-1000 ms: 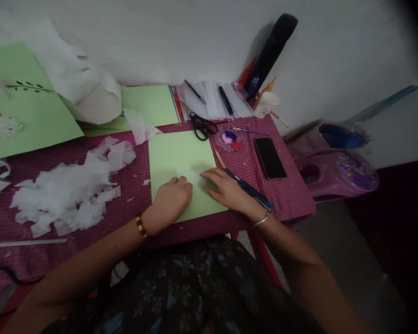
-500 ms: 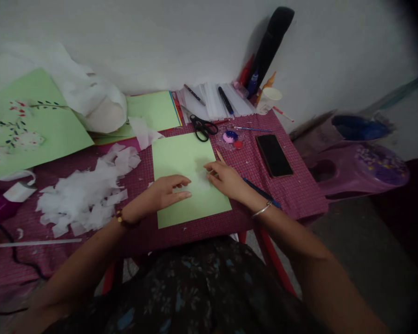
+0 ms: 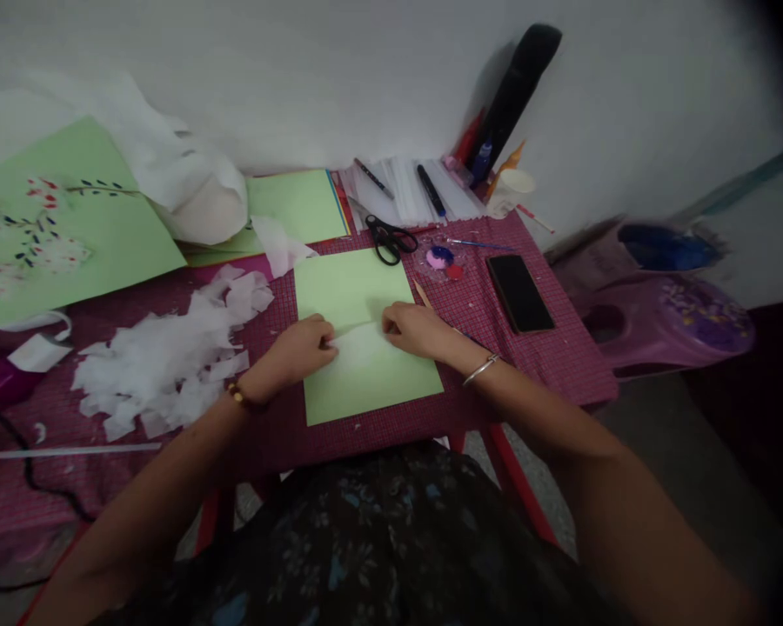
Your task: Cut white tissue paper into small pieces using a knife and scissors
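Observation:
A light green sheet [image 3: 371, 382] lies on the red checked tablecloth. My left hand [image 3: 306, 346] is closed in a pinch over the sheet's left part. My right hand [image 3: 414, 330] is closed too, curled over its right part. Between them a faint whitish shape [image 3: 360, 337] shows over the green, perhaps thin white paper, with my fingers at its two ends; its edges are blurred. To the left lies a pile of white paper scraps [image 3: 163, 365]. Black-handled scissors [image 3: 390, 239] rest at the sheet's top right corner.
A phone [image 3: 520, 293] and a paint palette [image 3: 440, 258] lie to the right. Pens rest on clear plastic at the back. Behind the scraps leans a painted green sheet [image 3: 123, 248]. A glue gun [image 3: 0, 378] sits at far left, with a cord near it.
Both hands have gone from loosely open to closed. The whitish shape between them now shows more clearly. The view has shifted slightly.

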Motion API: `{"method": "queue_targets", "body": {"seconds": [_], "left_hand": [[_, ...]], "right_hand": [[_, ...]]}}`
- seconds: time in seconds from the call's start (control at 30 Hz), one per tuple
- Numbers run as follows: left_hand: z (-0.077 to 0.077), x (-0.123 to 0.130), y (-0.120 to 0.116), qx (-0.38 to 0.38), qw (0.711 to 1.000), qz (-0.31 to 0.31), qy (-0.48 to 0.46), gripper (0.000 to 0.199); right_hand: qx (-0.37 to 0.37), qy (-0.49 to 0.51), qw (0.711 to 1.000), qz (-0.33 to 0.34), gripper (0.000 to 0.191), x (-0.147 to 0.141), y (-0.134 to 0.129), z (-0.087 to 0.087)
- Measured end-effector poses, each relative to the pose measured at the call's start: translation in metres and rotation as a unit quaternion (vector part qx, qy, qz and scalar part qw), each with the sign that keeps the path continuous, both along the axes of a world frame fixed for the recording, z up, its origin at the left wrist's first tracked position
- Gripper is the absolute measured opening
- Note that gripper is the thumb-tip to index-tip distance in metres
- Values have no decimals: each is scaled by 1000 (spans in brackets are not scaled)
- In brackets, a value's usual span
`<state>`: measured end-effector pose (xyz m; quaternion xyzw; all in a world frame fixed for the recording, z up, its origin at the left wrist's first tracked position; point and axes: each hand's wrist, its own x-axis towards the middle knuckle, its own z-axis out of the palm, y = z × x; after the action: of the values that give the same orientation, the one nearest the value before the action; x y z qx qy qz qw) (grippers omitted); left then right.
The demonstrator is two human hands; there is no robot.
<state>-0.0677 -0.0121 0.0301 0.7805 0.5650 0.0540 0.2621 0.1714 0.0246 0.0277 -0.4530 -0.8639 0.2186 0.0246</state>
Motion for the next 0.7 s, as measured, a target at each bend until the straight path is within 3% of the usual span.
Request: {"method": "queue_targets", "body": {"seconds": [0.07,0.13,0.17,0.23,0.3,0.37,0.43,0.53,0.63,0.7], "left_hand": [[1,3,-7,15,996,48,-73,11],[1,8,-18,1,972,153,-178,10],[0,10,-25,-11,945,216,-247,11],[-2,15,-40,-32,861,322,-393,29],[-4,21,-58,-42,783,377,-492,50],[-6,29,-77,-49,751,390,-531,59],[-6,39,-94,-72,754,373,-535,59],[-3,54,-110,-125,790,319,-508,48],[0,67,-111,-149,842,238,-460,41],[1,73,-107,-139,880,174,-421,39]], "right_hand": [[32,31,999,-16,14,-1,3,6],[79,88,992,-42,17,-3,2,17],[98,124,986,-47,18,-5,-2,24],[106,199,974,-29,17,-9,-15,38],[85,261,961,11,15,-11,-37,48],[54,274,959,53,24,-11,-61,49],[32,244,966,77,42,-7,-83,41],[27,191,978,77,63,2,-103,20],[60,171,983,29,64,11,-109,-2],[94,174,980,-12,54,14,-107,-13]]}}
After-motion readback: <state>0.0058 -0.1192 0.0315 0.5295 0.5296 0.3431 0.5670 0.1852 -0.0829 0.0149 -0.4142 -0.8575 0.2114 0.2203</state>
